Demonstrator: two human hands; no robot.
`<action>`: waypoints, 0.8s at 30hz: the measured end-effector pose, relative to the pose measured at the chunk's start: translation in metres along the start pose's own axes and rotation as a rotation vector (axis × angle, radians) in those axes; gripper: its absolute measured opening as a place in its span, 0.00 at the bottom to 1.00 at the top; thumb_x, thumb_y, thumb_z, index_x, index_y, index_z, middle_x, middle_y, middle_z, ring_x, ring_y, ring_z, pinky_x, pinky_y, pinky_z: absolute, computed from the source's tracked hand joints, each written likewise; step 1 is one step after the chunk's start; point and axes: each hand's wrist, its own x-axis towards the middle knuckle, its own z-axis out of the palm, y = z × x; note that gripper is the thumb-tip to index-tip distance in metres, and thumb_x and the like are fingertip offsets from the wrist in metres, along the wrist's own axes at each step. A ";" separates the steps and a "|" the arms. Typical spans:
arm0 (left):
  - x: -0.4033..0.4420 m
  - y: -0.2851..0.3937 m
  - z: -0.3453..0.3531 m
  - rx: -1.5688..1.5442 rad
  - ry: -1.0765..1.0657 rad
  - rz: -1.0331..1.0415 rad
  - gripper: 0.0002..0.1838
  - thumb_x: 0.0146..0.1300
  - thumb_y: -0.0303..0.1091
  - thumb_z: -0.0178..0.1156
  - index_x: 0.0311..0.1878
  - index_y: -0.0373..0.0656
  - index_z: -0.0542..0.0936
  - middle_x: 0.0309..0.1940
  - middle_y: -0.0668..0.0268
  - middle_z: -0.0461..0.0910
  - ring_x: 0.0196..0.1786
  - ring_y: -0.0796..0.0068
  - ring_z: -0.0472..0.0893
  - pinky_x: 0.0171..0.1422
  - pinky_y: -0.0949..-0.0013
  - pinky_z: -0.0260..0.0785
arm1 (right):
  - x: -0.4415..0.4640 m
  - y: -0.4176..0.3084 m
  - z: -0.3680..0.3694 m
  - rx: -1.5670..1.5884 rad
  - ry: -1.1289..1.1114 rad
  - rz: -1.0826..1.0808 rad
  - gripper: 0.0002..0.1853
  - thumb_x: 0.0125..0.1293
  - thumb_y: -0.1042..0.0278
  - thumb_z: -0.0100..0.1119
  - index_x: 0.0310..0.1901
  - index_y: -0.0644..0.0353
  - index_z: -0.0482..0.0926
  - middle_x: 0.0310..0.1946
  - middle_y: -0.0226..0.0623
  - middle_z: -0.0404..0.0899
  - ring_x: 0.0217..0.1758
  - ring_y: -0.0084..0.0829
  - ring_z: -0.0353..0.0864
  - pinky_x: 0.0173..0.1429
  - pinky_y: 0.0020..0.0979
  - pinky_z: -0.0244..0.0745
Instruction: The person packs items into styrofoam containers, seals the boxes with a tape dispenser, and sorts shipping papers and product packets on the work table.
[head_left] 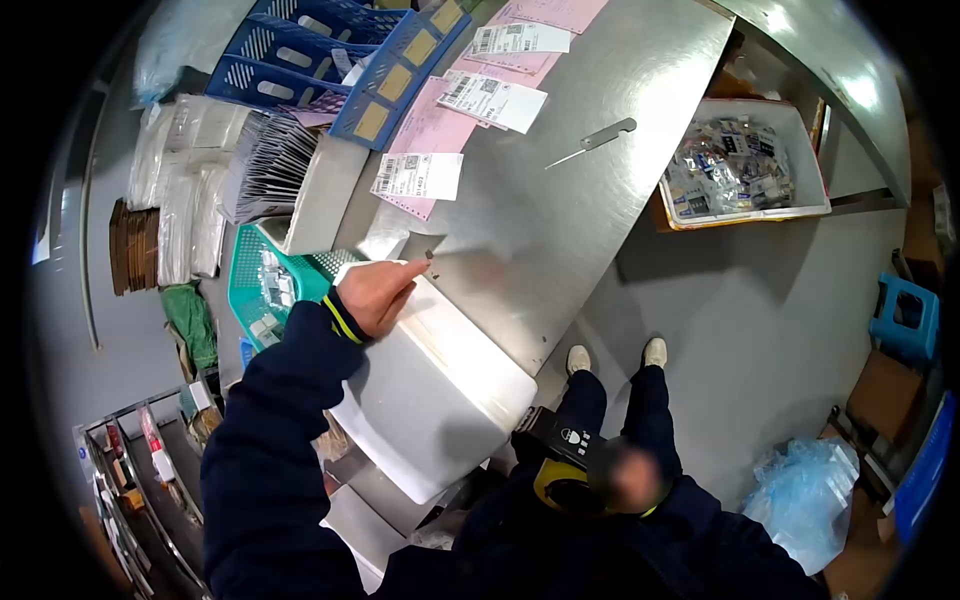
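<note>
My left hand [375, 297] reaches over the near left corner of the metal table [540, 240]. Its index finger is stretched out and the other fingers are partly curled; I see nothing held. Small dark scraps [431, 264] lie at the fingertip; whether it touches them is unclear. Below the wrist stands a white bin-like box [430, 390]. My right hand [632, 478] is in front of my body, blurred, so its fingers cannot be read. Close to it are a black box-shaped item [558, 436] with a white logo and a yellow-and-black item [560, 486].
White labels [420, 177] on pink sheets and a thin-bladed tool [592, 141] lie on the table. Blue crates [300, 60] and a green basket [243, 270] stand left. A white box [815, 206] of small packets, blue stool [905, 318] and plastic bag [805, 500] are right.
</note>
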 end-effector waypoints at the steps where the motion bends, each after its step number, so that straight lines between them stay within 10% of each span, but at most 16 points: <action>1: -0.001 -0.003 -0.003 0.012 -0.051 -0.064 0.19 0.52 0.21 0.54 0.49 0.35 0.70 0.28 0.54 0.75 0.30 0.55 0.76 0.33 0.62 0.69 | -0.001 0.003 0.000 -0.004 0.005 -0.007 0.20 0.58 0.66 0.51 0.47 0.74 0.71 0.39 0.40 0.78 0.40 0.27 0.77 0.46 0.25 0.70; 7: -0.010 -0.018 -0.005 0.068 0.009 -0.333 0.16 0.58 0.29 0.51 0.51 0.39 0.71 0.35 0.52 0.76 0.36 0.52 0.75 0.42 0.59 0.68 | 0.004 0.008 0.006 -0.046 0.034 -0.041 0.20 0.58 0.66 0.50 0.47 0.73 0.71 0.39 0.39 0.77 0.40 0.26 0.76 0.45 0.25 0.70; 11: -0.113 -0.090 0.011 -0.047 0.473 -0.695 0.18 0.62 0.35 0.50 0.53 0.37 0.68 0.33 0.56 0.75 0.38 0.63 0.75 0.46 0.71 0.67 | 0.006 0.020 0.003 0.202 0.005 0.005 0.20 0.60 0.64 0.52 0.48 0.74 0.70 0.41 0.42 0.77 0.40 0.28 0.76 0.46 0.26 0.71; 17: -0.197 -0.023 0.033 0.272 0.217 -1.304 0.31 0.64 0.59 0.34 0.44 0.43 0.77 0.38 0.47 0.76 0.43 0.44 0.74 0.48 0.54 0.65 | 0.008 0.002 0.013 0.067 -0.027 -0.032 0.19 0.62 0.63 0.49 0.47 0.73 0.70 0.38 0.41 0.77 0.36 0.28 0.77 0.40 0.25 0.72; 24: -0.252 0.047 0.076 0.235 0.313 -1.568 0.29 0.64 0.54 0.38 0.48 0.35 0.74 0.44 0.47 0.75 0.49 0.48 0.72 0.54 0.57 0.63 | 0.095 -0.090 0.042 0.140 -0.049 0.014 0.18 0.63 0.57 0.47 0.43 0.67 0.73 0.30 0.40 0.77 0.24 0.25 0.75 0.25 0.24 0.69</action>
